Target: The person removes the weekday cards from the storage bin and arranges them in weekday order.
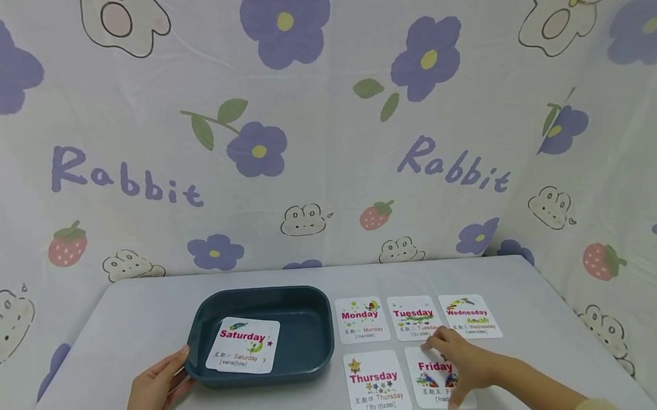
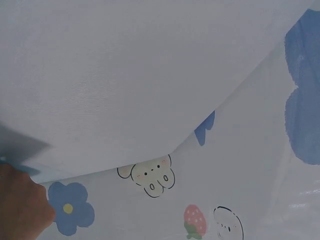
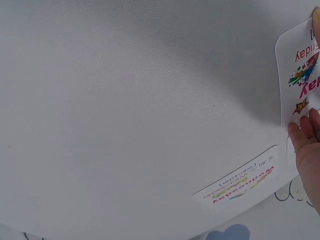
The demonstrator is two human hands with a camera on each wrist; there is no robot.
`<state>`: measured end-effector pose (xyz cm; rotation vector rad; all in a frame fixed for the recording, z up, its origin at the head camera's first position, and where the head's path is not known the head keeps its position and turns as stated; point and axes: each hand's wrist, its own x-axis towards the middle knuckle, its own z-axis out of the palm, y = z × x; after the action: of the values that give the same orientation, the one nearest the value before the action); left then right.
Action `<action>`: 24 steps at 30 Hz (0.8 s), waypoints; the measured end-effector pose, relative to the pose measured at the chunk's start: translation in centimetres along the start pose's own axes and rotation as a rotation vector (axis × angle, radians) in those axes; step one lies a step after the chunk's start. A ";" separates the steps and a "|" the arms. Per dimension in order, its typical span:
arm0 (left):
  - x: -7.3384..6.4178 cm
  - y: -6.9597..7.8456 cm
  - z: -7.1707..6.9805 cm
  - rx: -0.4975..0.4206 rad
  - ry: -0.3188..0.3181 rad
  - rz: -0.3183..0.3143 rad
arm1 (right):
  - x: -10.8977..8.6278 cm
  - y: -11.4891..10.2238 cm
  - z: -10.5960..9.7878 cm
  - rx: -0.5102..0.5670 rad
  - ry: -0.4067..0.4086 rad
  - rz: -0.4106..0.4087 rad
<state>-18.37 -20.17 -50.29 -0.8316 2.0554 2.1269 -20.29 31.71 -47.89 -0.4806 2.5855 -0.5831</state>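
Note:
My left hand (image 1: 156,385) grips the left end of a dark blue rectangular tray (image 1: 302,331), its thumb up at the rim. Inside the tray lies a Saturday card (image 1: 243,347), with the edge of another card peeking out beneath it. Over on the right, my right hand (image 1: 471,365) spans a Friday card (image 1: 427,377), thumb at its lower edge and fingertips at its upper edge. The right wrist view shows that Friday card (image 3: 290,75) held between thumb and fingers. Just left of it lies a Thursday card (image 1: 376,384).
Behind these, Monday (image 1: 361,321), Tuesday (image 1: 408,316) and Wednesday (image 1: 471,315) cards form a row to the right of the tray. The white tabletop (image 1: 521,290) ends against a patterned cloth backdrop (image 1: 331,139) with flowers and rabbits.

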 end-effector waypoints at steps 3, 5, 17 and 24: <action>0.1 0.1 0.1 -0.002 0.003 -0.002 | -0.2 -0.1 -0.1 0.001 0.005 0.001; 0.1 0.2 0.2 -0.005 0.005 0.000 | -0.3 -0.1 -0.3 0.001 0.012 -0.004; 0.2 0.1 0.5 0.008 0.070 -0.043 | -0.8 -0.8 -0.4 -0.012 -0.008 -0.007; 0.1 0.3 0.4 -0.008 0.071 -0.032 | -0.9 -1.1 -1.2 -0.040 0.039 -0.085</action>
<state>-18.69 -19.82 -50.04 -0.9475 2.0524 2.1206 -19.84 31.54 -46.11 -0.6004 2.6287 -0.5757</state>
